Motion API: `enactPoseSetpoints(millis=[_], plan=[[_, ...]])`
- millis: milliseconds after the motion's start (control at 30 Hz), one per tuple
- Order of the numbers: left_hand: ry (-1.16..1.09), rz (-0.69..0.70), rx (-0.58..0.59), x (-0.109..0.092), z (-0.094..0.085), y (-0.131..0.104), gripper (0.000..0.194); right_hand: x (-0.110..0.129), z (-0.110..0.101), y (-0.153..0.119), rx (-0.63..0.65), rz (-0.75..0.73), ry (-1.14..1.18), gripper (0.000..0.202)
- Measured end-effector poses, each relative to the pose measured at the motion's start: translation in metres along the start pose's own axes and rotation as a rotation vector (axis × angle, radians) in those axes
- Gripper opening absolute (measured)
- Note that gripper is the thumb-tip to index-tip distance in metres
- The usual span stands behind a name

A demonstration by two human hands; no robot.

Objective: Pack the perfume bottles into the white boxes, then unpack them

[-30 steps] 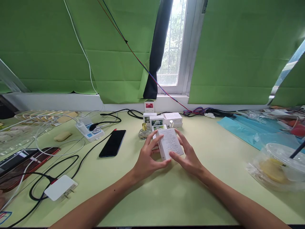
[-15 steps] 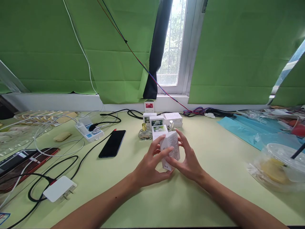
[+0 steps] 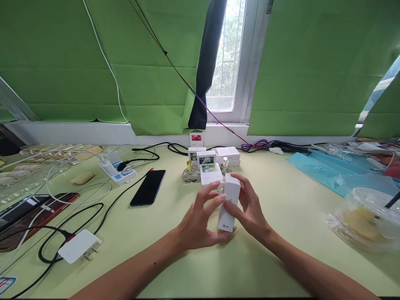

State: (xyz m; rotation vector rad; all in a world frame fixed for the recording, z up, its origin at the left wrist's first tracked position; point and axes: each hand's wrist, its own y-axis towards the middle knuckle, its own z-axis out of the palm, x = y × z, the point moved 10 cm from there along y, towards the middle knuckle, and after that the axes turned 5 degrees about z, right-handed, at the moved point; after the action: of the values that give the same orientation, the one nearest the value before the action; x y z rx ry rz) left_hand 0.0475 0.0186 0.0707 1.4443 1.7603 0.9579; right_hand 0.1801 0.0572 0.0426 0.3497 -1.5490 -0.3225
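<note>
A small white carton (image 3: 229, 204) stands slightly tilted between my two hands, with a narrow side facing me and small dark print near its bottom. My right hand (image 3: 252, 210) grips it, its thumb across the near face and its fingers behind the right edge. On the other side, my left hand (image 3: 196, 218) has its fingertips at the left edge and its thumb by the bottom end. Just behind are white boxes with flower pictures (image 3: 211, 175). A round glass perfume bottle with a gold cap (image 3: 191, 173) is left of them; a silver-capped bottle (image 3: 225, 166) is partly hidden by the carton.
A black phone (image 3: 148, 187) lies left of the boxes. Further left are a power strip (image 3: 120, 175), a white charger (image 3: 80, 246) and tangled cables. At the right are a blue sheet (image 3: 321, 171) and a clear plastic cup (image 3: 368, 216) in a bag.
The carton has been turned: its printed side has swung out of sight, and a plainer narrow side faces me. Both hands have shifted slightly right with it.
</note>
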Motion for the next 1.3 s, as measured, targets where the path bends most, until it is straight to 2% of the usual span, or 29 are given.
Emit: enactPoseSetpoints(millis=[133,333,467,600,767,1000,1167,1300], plan=[[0.043,-0.044,-0.017,0.003,-0.004,0.000,0.095,-0.012,0.004,0.002,0.068,0.113,0.214,0.054],[0.120,-0.110,-0.007,0.010,-0.007,0.001,0.091,-0.037,0.005,0.002,0.048,0.317,0.406,0.057],[0.132,-0.166,0.051,0.018,-0.001,-0.001,0.086,-0.044,0.008,0.003,0.046,0.412,0.505,0.060],[0.106,-0.192,0.099,0.021,0.006,-0.003,0.086,-0.049,0.012,0.002,0.064,0.462,0.548,0.060],[0.088,-0.208,0.134,0.021,0.008,-0.001,0.087,-0.048,0.013,0.003,0.063,0.456,0.555,0.062],[0.073,-0.163,0.172,0.015,0.011,0.004,0.087,-0.048,0.019,0.001,0.113,0.524,0.565,0.067],[0.062,-0.115,0.143,0.012,0.009,0.003,0.081,-0.056,0.028,-0.003,0.197,0.610,0.622,0.065],[0.100,-0.088,0.129,0.012,0.007,0.003,0.077,-0.058,0.029,-0.002,0.201,0.618,0.642,0.060]])
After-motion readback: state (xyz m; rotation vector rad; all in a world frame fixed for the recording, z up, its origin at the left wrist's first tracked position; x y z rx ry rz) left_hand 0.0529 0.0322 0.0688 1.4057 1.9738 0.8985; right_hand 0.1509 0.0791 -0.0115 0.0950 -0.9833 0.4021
